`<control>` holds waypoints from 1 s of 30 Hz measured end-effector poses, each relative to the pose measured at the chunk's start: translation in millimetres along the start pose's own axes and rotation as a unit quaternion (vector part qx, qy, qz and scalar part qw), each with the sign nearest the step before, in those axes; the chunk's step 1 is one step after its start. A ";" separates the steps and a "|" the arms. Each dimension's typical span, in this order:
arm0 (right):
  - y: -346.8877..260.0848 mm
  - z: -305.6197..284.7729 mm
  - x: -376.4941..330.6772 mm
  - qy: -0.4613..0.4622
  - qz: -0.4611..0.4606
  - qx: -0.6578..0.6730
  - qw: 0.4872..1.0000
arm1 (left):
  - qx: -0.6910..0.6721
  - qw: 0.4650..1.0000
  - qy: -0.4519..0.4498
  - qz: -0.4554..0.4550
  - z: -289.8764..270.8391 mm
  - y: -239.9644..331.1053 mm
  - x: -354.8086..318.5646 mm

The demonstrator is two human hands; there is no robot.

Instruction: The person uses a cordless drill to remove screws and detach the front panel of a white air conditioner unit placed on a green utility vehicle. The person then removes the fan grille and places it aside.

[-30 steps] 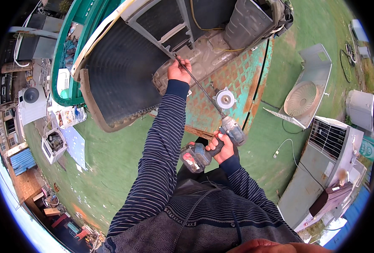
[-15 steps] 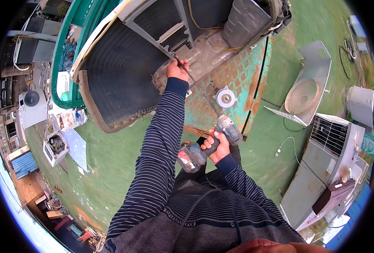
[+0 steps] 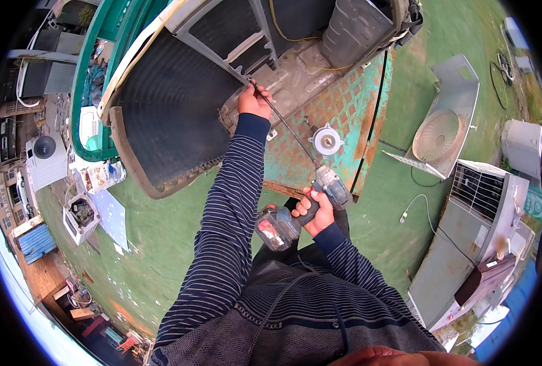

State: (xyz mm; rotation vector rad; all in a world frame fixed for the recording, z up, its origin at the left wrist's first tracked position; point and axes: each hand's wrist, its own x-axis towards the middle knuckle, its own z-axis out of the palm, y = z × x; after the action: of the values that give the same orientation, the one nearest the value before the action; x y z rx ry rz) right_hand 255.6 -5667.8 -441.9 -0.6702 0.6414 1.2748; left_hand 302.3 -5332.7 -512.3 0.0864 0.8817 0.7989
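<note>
A cordless driver (image 3: 329, 184) with a long thin bit (image 3: 293, 133) is gripped in my right hand (image 3: 318, 213), its battery end toward my body. Near the far end of the bit, my left hand (image 3: 254, 102) closes its fingers around the shaft, by the foot of a grey metal bracket (image 3: 239, 72). That bracket stands inside an air conditioner outdoor unit with its casing off; the dark curved finned coil (image 3: 173, 116) rises to the left and the dirty metal base (image 3: 310, 76) shows beyond my hand. Fingers hide the bit's very tip.
The unit rests on a rusty green checkered metal table (image 3: 344, 116), where a round silver motor (image 3: 327, 141) lies. At right stand a casing panel with fan grille (image 3: 439, 137) and another unit (image 3: 451, 244) on green ground. A green frame (image 3: 79, 122) is at far left.
My left hand has shifted very slightly left along with the view. Both hands keep their hold on the driver and its bit.
</note>
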 end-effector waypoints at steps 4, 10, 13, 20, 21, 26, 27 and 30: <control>-0.1 1.8 -0.5 -0.002 0.000 0.004 1.000 | 0.009 1.000 -0.001 -0.009 5.0 2.7 -6.6; 3.0 1.8 -1.7 -0.030 0.015 0.042 0.999 | 0.034 0.999 -0.010 -0.020 4.7 5.3 -5.2; 1.6 10.1 -4.4 -0.012 0.018 0.035 0.999 | 0.040 0.999 0.000 -0.016 4.8 5.4 -5.1; 18.1 18.6 -7.2 -0.006 0.029 0.071 0.997 | 0.076 0.997 0.005 -0.019 9.6 10.2 -6.4; 20.4 18.9 -7.4 -0.007 0.028 0.076 0.997 | 0.080 0.997 0.003 -0.020 10.6 10.9 -6.5; 18.2 18.8 -7.5 -0.009 0.015 0.057 0.998 | 0.016 0.999 0.012 -0.030 14.6 13.4 -1.6; 16.5 17.0 -7.5 -0.010 0.012 0.050 0.999 | 0.011 0.999 0.006 -0.031 15.7 12.5 -4.5; 7.0 9.2 -8.8 -0.014 0.003 0.027 1.000 | 0.016 1.000 -0.003 -0.003 15.9 6.3 -10.7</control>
State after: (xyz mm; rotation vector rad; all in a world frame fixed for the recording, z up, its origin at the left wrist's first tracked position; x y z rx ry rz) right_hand 247.8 -5665.3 -430.0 -0.6065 0.6531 1.2653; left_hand 306.0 -5331.3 -492.6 0.1153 0.8886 0.7788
